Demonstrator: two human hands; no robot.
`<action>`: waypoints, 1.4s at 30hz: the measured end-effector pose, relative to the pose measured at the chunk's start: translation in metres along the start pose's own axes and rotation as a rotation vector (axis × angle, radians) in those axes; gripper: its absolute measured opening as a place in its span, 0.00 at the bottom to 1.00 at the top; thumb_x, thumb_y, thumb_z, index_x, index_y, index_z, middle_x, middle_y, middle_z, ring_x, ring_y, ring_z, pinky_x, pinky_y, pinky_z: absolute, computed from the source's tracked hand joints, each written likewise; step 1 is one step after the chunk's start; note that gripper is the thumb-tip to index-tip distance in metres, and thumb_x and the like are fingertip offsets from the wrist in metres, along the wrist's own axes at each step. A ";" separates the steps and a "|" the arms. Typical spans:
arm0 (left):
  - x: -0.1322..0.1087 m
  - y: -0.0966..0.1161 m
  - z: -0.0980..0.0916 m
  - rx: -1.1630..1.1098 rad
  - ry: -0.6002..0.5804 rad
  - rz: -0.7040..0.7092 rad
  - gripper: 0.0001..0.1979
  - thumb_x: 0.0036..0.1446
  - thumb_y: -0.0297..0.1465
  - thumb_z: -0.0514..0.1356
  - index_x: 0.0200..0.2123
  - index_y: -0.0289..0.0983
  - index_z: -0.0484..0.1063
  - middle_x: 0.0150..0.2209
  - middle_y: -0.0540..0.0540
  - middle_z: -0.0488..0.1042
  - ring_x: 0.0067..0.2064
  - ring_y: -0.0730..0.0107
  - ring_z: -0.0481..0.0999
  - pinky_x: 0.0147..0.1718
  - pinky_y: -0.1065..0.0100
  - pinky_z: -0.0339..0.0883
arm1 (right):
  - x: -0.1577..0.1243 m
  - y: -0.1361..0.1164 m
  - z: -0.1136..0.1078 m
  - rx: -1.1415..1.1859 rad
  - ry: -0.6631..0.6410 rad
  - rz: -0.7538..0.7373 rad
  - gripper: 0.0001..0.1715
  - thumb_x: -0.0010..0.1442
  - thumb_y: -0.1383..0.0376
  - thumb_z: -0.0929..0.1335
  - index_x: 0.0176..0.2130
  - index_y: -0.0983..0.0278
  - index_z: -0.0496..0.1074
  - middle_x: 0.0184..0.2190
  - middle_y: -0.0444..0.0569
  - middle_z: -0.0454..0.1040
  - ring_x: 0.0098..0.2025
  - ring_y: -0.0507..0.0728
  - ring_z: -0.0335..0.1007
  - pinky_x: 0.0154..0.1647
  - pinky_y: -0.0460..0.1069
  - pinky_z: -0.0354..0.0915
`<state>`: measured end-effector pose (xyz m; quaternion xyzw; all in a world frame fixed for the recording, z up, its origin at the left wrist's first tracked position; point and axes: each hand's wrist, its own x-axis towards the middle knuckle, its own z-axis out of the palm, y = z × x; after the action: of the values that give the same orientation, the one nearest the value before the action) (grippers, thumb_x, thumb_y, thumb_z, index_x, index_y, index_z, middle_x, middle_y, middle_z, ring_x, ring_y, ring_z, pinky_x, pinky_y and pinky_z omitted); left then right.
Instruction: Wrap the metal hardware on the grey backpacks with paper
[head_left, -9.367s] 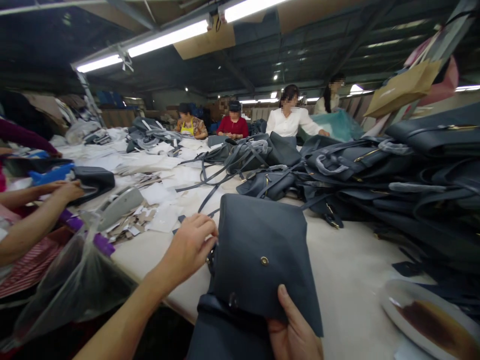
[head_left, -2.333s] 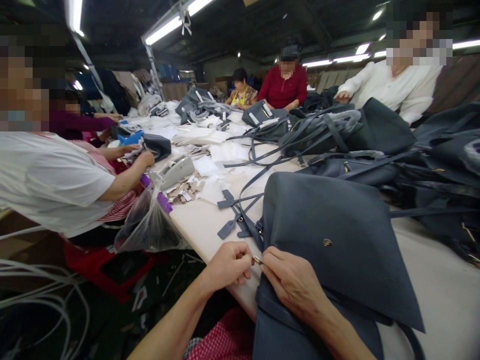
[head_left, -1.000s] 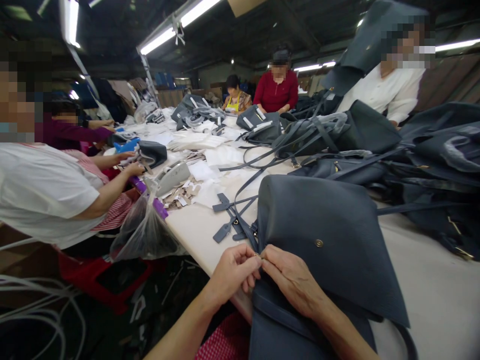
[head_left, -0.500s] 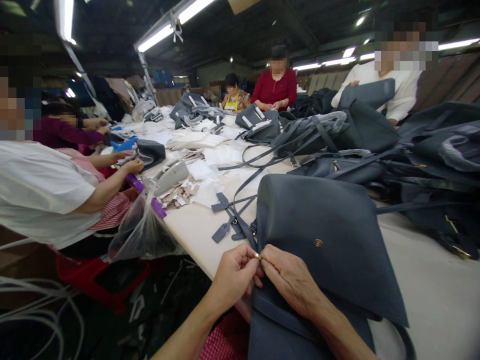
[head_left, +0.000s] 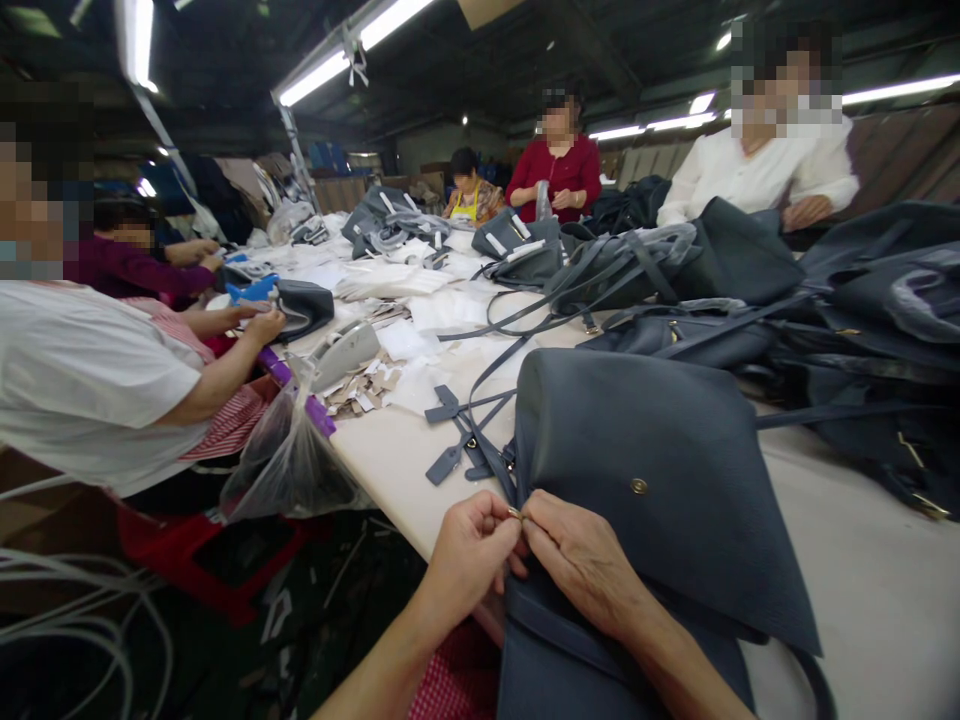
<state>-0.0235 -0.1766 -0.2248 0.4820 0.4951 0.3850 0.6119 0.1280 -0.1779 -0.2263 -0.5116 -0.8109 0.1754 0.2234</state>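
Note:
A dark blue-grey bag (head_left: 637,420) lies on the near part of the table, its flap showing a round gold snap (head_left: 638,487). At the bag's left side, my left hand (head_left: 469,550) is closed in a pinch on a small gold metal fitting (head_left: 514,512). Facing it, my right hand (head_left: 581,560) has its fingers closed at the same fitting, with the wrist over the bag. Most of the fitting is hidden by fingertips. Just beyond my hands lie thin straps with blue-grey tags (head_left: 446,463) and small gold buckles.
More dark bags (head_left: 720,260) and long straps are piled to the right. White sheets (head_left: 397,280), cardboard scraps (head_left: 364,388) and a grey tool-like object (head_left: 345,355) lie across the table (head_left: 382,450). A clear plastic bag (head_left: 296,465) hangs at its left edge. Several co-workers sit or stand around.
My hands stay almost still at the fitting. At the right, the co-worker in white has lowered the bag they held up. The co-worker in red now holds up a pale strip.

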 end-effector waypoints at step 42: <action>0.005 0.012 -0.031 0.156 -0.189 -0.113 0.05 0.48 0.31 0.59 0.25 0.35 0.68 0.21 0.51 0.75 0.19 0.77 0.73 0.19 0.77 0.67 | -0.005 0.001 0.013 -0.295 0.161 -0.296 0.14 0.63 0.71 0.60 0.27 0.61 0.67 0.26 0.45 0.69 0.27 0.53 0.65 0.29 0.48 0.54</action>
<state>-0.0529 -0.1621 -0.2156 0.5334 0.4901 0.2633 0.6371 0.1234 -0.1823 -0.2383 -0.4268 -0.8734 -0.0214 0.2334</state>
